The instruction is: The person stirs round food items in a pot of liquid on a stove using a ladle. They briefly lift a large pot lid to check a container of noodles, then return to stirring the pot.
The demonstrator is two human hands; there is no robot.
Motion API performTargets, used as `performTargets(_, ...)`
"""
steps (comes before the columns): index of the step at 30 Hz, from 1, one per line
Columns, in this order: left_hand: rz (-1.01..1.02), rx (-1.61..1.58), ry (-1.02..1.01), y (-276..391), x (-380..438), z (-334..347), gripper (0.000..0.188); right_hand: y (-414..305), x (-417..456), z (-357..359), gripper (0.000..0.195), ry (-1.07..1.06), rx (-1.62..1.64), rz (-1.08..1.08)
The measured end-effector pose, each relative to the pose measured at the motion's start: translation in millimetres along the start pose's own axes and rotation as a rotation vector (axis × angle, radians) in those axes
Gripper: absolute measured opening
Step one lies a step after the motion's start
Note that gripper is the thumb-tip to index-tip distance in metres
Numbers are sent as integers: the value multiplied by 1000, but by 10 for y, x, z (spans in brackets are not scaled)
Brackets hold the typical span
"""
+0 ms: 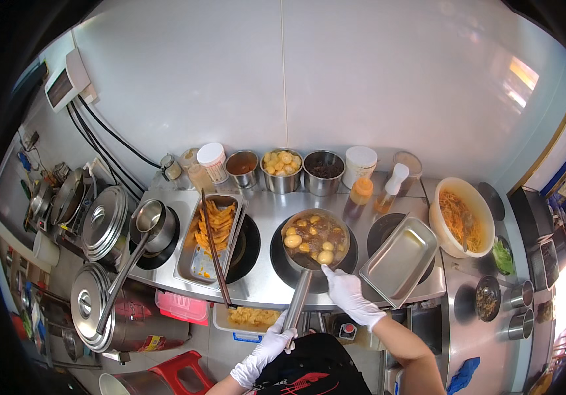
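A metal saucepan (pixel 315 239) on the middle burner holds dark liquid with several peeled eggs and yellow chunks in it. My gloved left hand (pixel 279 335) is closed around the saucepan's long handle. My gloved right hand (pixel 349 294) is at the pan's near right rim, gripping a dark utensil (pixel 307 261) that reaches into the liquid; its full shape is hidden. Left of the pan, a steel tray (pixel 179 274) holds orange-brown fried pieces, with long chopsticks (pixel 213 247) lying across it. An empty steel tray (pixel 401 259) rests tilted over the right burner.
Steel pots, one of yellow balls (pixel 283 173), line the wall beside squeeze bottles (pixel 358 197). A cream bowl of shredded food (pixel 433 217) stands right. At left are a saucepan with a ladle (pixel 150 222) and lidded stockpots (pixel 85 306); a red stool (pixel 184 373) is below.
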State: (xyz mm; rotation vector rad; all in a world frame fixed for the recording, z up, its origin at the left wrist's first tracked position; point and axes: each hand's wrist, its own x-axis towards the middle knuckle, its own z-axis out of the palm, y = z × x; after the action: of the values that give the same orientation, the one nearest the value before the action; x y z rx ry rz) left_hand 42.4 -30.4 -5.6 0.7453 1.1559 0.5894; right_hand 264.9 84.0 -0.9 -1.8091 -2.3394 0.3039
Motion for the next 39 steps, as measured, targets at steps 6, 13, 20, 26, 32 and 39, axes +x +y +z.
performTargets(6,1,-32,28,22,-26,26,68,-182,518,273,45,221,-15,12)
performTargets(13,10,-65,33,-57,6,-5,68,111,785,-8,40,214,-21,105)
performTargets(20,3,-70,20,0,-16,10,68,428,468,-555,37,321,72,30)
performTargets(26,2,-76,24,-7,-27,3,68,532,40,-999,37,157,-36,-70)
performTargets(32,-16,-41,40,15,-24,8,66,476,-163,-1121,33,-54,-181,-82)
performTargets(39,2,-36,31,32,-26,14,64,463,-87,-967,33,-224,-167,-29)
